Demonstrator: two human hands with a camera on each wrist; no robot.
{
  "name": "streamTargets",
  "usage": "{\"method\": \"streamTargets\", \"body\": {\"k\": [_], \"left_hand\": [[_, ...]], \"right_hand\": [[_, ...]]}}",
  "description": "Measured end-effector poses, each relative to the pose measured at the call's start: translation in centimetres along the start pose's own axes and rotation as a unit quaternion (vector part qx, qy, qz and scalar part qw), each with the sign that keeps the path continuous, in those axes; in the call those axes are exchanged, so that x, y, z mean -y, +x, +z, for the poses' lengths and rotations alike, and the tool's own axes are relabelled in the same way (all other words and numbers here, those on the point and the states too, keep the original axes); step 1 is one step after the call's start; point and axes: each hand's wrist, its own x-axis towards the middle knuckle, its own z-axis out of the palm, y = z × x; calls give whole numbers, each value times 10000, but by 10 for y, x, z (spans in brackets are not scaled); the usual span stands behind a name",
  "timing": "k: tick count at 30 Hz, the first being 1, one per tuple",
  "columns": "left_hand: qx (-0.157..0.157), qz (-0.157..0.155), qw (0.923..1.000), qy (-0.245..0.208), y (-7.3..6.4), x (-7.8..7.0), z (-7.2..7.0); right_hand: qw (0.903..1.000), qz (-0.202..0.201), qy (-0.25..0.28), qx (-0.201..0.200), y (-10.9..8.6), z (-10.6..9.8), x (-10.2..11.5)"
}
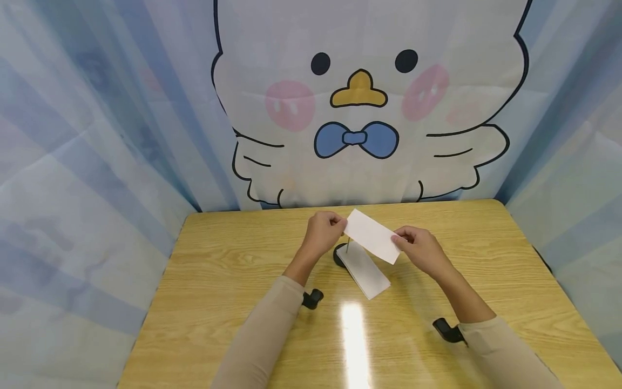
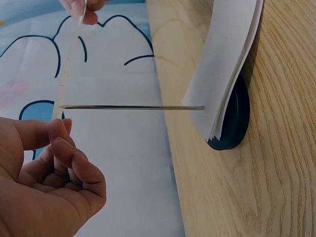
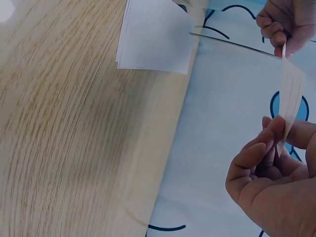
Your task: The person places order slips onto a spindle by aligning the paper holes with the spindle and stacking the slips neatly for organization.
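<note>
A white paper slip (image 1: 373,236) is stretched between both hands above a bill spike. My left hand (image 1: 323,233) pinches its left end, and my right hand (image 1: 424,248) pinches the right end between thumb and fingers. The thin metal spike (image 2: 128,107) rises from a round dark base (image 2: 243,114). Its pointed tip meets the held slip close to the left fingertips in the left wrist view; whether it has pierced the paper I cannot tell. Several white slips (image 1: 367,273) are stacked at the spike's foot, run through by it and covering part of the base.
The setup stands on a wood-grain table (image 1: 233,324). A curtain (image 1: 355,178) with a cartoon bird hangs right behind the table's far edge, and more curtain lines both sides. Black wrist mounts (image 1: 313,299) stick out from the sleeves.
</note>
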Motion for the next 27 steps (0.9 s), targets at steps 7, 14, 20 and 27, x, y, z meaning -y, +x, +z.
{"method": "streamTargets", "body": {"k": [7,14,20,27], "left_hand": [[78,-21,10000,-8,1,3,4],[66,33,10000,26,1,3,4],[76,163,9998,16,-1,1,3],[71,76,9999,73,-1,0,4]], "right_hand": [[9998,42,162,70,2,1,-6],[9996,51,242,119,1,4,-8],[9994,179,254,120,0,3,-6],[9994,200,271,92,1,4,-9]]}}
